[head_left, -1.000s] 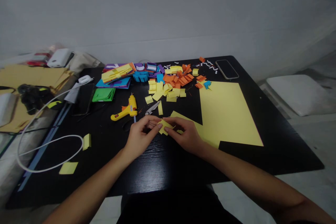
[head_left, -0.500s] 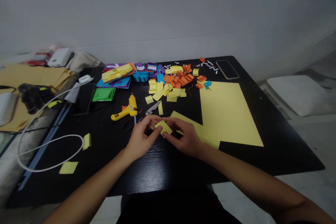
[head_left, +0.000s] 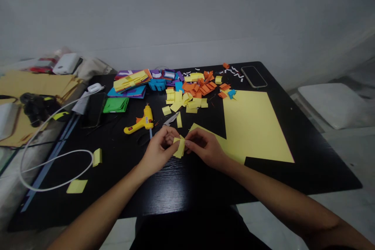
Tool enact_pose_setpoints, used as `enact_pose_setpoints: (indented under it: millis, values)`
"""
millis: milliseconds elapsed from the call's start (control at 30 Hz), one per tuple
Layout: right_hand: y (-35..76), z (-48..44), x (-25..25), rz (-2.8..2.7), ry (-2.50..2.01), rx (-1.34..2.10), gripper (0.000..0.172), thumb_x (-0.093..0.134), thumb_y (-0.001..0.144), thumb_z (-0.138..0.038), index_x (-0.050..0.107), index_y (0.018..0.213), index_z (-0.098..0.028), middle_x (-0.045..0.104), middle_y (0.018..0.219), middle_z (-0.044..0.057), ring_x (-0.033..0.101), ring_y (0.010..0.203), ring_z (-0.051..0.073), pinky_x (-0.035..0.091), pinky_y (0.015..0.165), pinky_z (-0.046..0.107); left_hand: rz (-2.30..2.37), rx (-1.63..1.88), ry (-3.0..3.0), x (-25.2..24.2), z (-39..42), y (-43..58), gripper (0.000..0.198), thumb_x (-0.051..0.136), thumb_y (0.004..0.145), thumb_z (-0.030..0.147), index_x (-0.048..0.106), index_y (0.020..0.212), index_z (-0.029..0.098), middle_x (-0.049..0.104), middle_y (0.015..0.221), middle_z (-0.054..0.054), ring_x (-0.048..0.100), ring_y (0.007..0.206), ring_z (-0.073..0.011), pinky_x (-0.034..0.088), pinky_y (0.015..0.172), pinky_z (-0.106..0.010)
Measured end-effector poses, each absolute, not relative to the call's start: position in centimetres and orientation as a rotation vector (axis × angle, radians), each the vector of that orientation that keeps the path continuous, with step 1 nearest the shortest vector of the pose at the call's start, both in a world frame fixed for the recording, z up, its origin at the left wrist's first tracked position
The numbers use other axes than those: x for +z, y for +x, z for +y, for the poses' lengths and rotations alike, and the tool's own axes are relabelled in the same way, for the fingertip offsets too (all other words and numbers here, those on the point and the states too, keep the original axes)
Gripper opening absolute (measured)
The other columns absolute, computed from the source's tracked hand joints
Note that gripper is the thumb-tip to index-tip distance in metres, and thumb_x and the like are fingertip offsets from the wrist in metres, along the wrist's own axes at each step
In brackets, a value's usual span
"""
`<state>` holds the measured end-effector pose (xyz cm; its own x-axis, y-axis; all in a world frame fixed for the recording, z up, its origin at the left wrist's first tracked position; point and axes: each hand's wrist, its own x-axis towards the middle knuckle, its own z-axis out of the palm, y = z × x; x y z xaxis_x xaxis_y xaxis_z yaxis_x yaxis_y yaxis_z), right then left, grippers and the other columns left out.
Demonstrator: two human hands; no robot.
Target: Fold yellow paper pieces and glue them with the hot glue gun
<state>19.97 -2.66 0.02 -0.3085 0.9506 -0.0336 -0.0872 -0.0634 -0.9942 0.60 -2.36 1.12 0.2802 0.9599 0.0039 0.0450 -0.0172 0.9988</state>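
Observation:
Both hands meet over the near middle of the black table (head_left: 307,172). My left hand (head_left: 158,152) and my right hand (head_left: 205,149) pinch a small folded yellow paper piece (head_left: 179,146) between their fingertips, holding it upright just above the table. A large yellow paper sheet (head_left: 252,125) with a cut-out corner lies right of my right hand. Scissors (head_left: 170,119) and a yellow glue gun (head_left: 140,123) lie just beyond my left hand.
Several small yellow and orange paper pieces (head_left: 193,93) are heaped at the back middle. Stacked coloured paper (head_left: 130,86) and green paper (head_left: 115,105) lie back left. A phone (head_left: 254,76) rests back right. A white cable (head_left: 55,172) loops at the left near two yellow scraps (head_left: 76,186).
The yellow piece has been turned from lying flat between my fingers to standing nearly upright. Both hands shifted slightly away from me; the rest of the table is unchanged.

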Motion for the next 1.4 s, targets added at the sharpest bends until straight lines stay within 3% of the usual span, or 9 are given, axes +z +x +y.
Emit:
enact_pose_setpoints:
  millis: [267,433,600,833,967,1100,1233,1400]
  values:
    - [20.1,-1.9,-0.3,-1.208,-0.982,1.721,0.032,0.085,0.078,-0.043,0.074,0.092,-0.016,0.074,0.075,0.002,0.072,0.067,0.015,0.062,0.065,0.028,1.118,0.92,1.452,0.5,-2.1,0.0,0.019,0.076,0.084,0.028,0.061,0.091,0.018,0.059,0.079,0.001,0.051,0.066,-0.011,0.042,0.062,-0.023]
    - [20.1,-1.8,-0.3,-1.193,-1.014,1.737,0.033,0.087,0.077,-0.043,0.072,0.085,-0.015,0.074,0.07,0.002,0.072,0.064,0.015,0.062,0.064,0.027,1.111,0.884,1.484,0.8,-2.0,0.0,0.017,0.074,0.087,0.028,0.063,0.093,0.017,0.054,0.072,0.003,0.05,0.064,-0.0103,0.04,0.06,-0.022]
    - [20.1,-1.8,-0.4,-1.102,-1.024,1.777,0.032,0.088,0.075,-0.041,0.069,0.085,-0.016,0.074,0.07,0.001,0.075,0.066,0.016,0.065,0.068,0.03,0.996,0.931,1.384,0.5,-2.0,0.2,0.027,0.076,0.085,0.025,0.057,0.104,0.019,0.062,0.079,0.002,0.057,0.069,-0.0108,0.045,0.063,-0.022]
    - [20.1,-1.8,-0.6,-1.182,-1.067,1.787,0.03,0.084,0.077,-0.04,0.071,0.087,-0.014,0.075,0.067,0.002,0.074,0.062,0.015,0.063,0.064,0.027,0.999,0.86,1.29,0.3,-1.6,-0.2,0.036,0.081,0.081,0.027,0.053,0.103,0.02,0.065,0.075,0.004,0.058,0.062,-0.0096,0.046,0.059,-0.02]
    - [20.1,-1.8,-0.5,-1.15,-1.102,1.784,0.032,0.085,0.076,-0.042,0.07,0.085,-0.015,0.075,0.067,0.003,0.076,0.063,0.017,0.064,0.063,0.028,1.083,0.916,1.414,0.5,-1.5,-0.5,0.028,0.08,0.083,0.029,0.058,0.096,0.019,0.066,0.08,0.001,0.058,0.064,-0.0096,0.047,0.06,-0.021]
    - [20.1,-1.7,-0.6,-1.08,-1.128,1.731,0.035,0.086,0.075,-0.044,0.069,0.087,-0.015,0.076,0.071,0.003,0.078,0.068,0.018,0.065,0.065,0.03,1.164,0.891,1.79,1.0,-1.6,-0.7,0.009,0.067,0.094,0.027,0.07,0.098,0.019,0.07,0.09,-0.004,0.063,0.073,-0.0131,0.05,0.064,-0.023]
    - [20.1,-1.6,-0.7,-1.03,-1.126,1.724,0.038,0.086,0.075,-0.046,0.068,0.088,-0.015,0.077,0.077,0.005,0.08,0.073,0.02,0.068,0.07,0.032,1.066,0.931,2.045,1.5,-1.9,-0.8,0.019,0.056,0.099,0.018,0.074,0.106,0.02,0.073,0.107,-0.008,0.07,0.094,-0.0177,0.056,0.077,-0.028]
    - [20.1,-1.7,-0.5,-1.008,-1.128,1.745,0.038,0.085,0.077,-0.046,0.068,0.092,-0.016,0.079,0.083,0.006,0.08,0.073,0.02,0.069,0.073,0.034,1.028,0.976,2.098,1.2,-2.2,-0.6,0.024,0.065,0.096,0.021,0.072,0.119,0.02,0.068,0.118,-0.011,0.066,0.075,-0.0122,0.059,0.07,-0.029]
